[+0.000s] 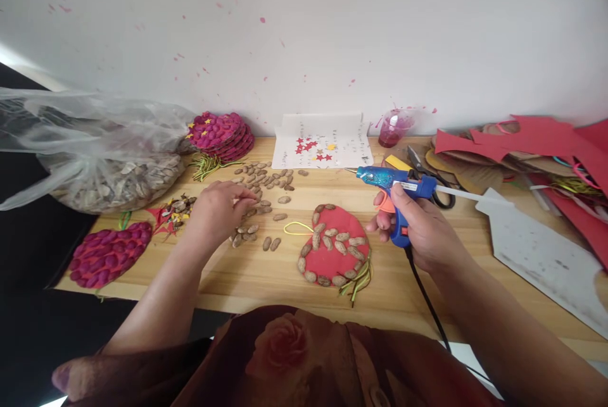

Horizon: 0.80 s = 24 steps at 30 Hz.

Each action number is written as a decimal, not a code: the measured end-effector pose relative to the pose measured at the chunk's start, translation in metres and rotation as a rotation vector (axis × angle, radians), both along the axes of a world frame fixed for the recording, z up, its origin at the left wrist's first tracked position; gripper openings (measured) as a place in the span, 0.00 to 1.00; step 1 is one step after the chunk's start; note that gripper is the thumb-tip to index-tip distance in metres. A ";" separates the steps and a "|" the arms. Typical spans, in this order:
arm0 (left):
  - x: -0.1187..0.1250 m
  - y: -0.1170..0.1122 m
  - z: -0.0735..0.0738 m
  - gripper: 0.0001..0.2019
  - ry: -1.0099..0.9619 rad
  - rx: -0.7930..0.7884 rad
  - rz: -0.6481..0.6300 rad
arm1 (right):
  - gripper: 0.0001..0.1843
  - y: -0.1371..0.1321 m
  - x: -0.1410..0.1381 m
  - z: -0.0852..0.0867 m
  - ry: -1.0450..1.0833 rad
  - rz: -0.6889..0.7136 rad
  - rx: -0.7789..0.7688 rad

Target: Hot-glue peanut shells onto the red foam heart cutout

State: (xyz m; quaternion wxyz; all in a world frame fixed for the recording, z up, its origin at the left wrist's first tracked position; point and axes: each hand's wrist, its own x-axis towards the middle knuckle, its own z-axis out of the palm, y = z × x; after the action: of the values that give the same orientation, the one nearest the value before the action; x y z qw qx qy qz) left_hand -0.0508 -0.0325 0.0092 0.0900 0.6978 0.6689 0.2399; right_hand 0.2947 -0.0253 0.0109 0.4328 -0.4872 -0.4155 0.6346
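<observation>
My right hand (422, 223) is wrapped round a blue hot glue gun (380, 176), its nozzle pointing left and a white glue stick (458, 193) coming out of the back. Over the loose peanuts (266, 176) is my left hand (216, 214), thumb and fingers pinched together. Whatever is between those fingertips is hidden. Between my hands lies a red heart-shaped piece (337, 258) with peanuts along part of its edge and across its middle. It has a yellow loop (298, 228) on the left and yellow-green strings (358, 280) at the lower right.
At the left lie a clear plastic bag (118, 173) and a heart covered in magenta peanuts (111, 255). Stacked magenta pieces (221, 135), a paper with small stars (323, 141) and a stained cup (393, 128) stand along the wall. Scissors (418, 163) and red cutouts (517, 141) are right.
</observation>
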 end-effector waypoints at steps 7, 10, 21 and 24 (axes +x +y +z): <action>0.055 -0.007 0.011 0.14 -1.006 -0.281 -0.012 | 0.23 -0.014 -0.007 0.006 -0.031 0.055 0.185; 0.076 -0.003 0.005 0.19 -1.303 -0.438 0.011 | 0.23 -0.022 -0.009 0.009 -0.070 0.058 0.233; 0.093 0.002 -0.001 0.19 -1.543 -0.615 -0.013 | 0.21 -0.026 0.006 -0.006 -0.186 0.315 0.426; 0.093 0.002 -0.003 0.18 -1.557 -0.633 -0.030 | 0.21 -0.027 0.006 -0.006 -0.222 0.334 0.453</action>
State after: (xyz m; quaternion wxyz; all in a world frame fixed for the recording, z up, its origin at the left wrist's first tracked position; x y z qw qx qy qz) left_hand 0.0420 -0.0306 0.0062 0.7205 0.2838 0.4420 0.4528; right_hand 0.3006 -0.0522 0.0046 0.3719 -0.3695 -0.6656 0.5311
